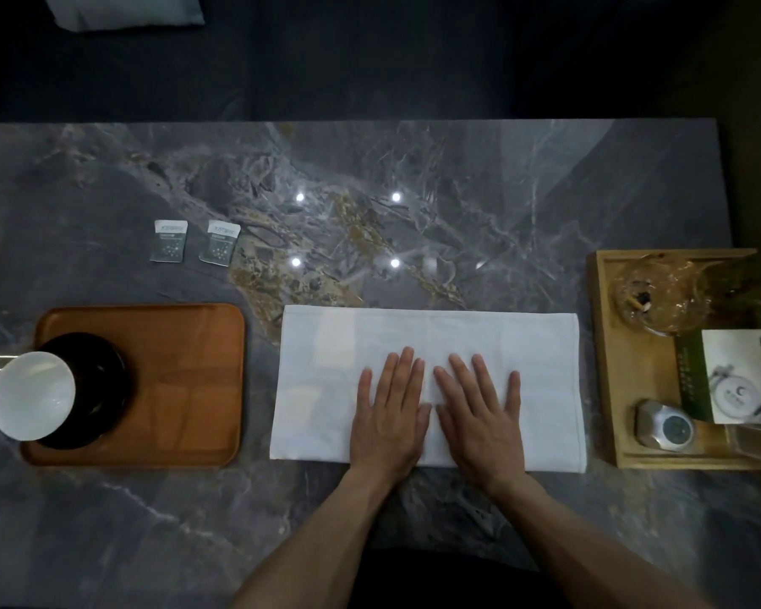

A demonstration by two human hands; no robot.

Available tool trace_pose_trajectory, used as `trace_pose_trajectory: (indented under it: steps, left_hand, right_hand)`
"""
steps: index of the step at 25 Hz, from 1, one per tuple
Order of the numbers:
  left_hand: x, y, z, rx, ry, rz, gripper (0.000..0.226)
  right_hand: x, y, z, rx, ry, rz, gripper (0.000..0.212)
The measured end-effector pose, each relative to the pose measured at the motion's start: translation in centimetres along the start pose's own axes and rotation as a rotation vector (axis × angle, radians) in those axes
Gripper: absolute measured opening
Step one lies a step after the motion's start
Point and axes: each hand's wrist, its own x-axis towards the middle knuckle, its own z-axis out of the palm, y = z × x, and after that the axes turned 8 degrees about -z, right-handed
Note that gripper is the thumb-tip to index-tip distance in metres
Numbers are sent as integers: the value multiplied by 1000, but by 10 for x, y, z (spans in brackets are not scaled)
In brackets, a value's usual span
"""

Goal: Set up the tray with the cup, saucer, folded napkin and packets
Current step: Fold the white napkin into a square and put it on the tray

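Observation:
A white napkin [427,340] lies flat as a wide rectangle at the table's middle. My left hand [389,413] and my right hand [479,415] rest palm down on it side by side, fingers spread, holding nothing. An orange-brown tray [181,380] sits to the left. On its left end stands a black saucer [102,389] with a white cup [31,395] on it. Two small green and white packets [168,240] [219,242] lie on the table beyond the tray.
The dark marble table [414,191] reflects four ceiling lights. At the right edge a light wooden tray [607,367] holds a glass vessel [660,296], a silver lidded object [664,426] and a printed card [739,380]. A dark sofa lies beyond the table.

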Motion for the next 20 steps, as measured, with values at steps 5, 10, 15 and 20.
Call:
trace_pose_trajectory:
  steps: [5, 10, 15, 20]
  left_hand:
    - [-2, -31, 1, -11, 1, 62, 65]
    - [-8, -93, -8, 52, 15, -28, 69]
    - [-13, -121, -16, 65, 9, -17, 70]
    - [8, -72, -27, 9, 15, -37, 72]
  right_hand:
    - [-15, 18, 1, -4, -1, 77, 56]
    - [-43, 52, 0, -64, -22, 237, 61]
    - [-41, 53, -4, -62, -61, 260, 65]
    - [-1, 32, -17, -15, 0, 133, 66]
